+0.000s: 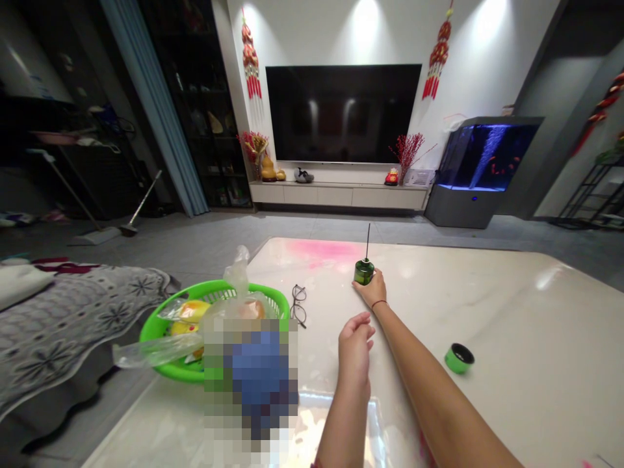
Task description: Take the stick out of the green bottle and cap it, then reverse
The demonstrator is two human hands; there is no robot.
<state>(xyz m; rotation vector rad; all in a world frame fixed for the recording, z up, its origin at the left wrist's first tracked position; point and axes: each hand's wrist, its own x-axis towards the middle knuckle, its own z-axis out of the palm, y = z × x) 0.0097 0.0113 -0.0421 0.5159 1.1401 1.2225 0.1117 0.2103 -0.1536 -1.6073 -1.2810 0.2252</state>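
Note:
My right hand (374, 288) reaches far across the pale table and is closed round a green glass reed diffuser bottle (363, 273). One thin dark stick stands up from the bottle's neck. Nearer to me, my left hand (355, 339) hovers beside my right forearm, its fingers loosely bent and a little apart, with nothing visible in them. To the right of my right forearm sits a green round cap or cup (459, 358) with a dark inside. Folded-out eyeglasses (298, 306) rest on the table to the left of both hands.
A bright green plastic basket (150, 331) holds bagged food on the left. A pixelated blue patch covers its near side. Pink colouring (324, 250) marks the table's far edge. Beyond stand a low TV cabinet (336, 195) and a fish tank (480, 159).

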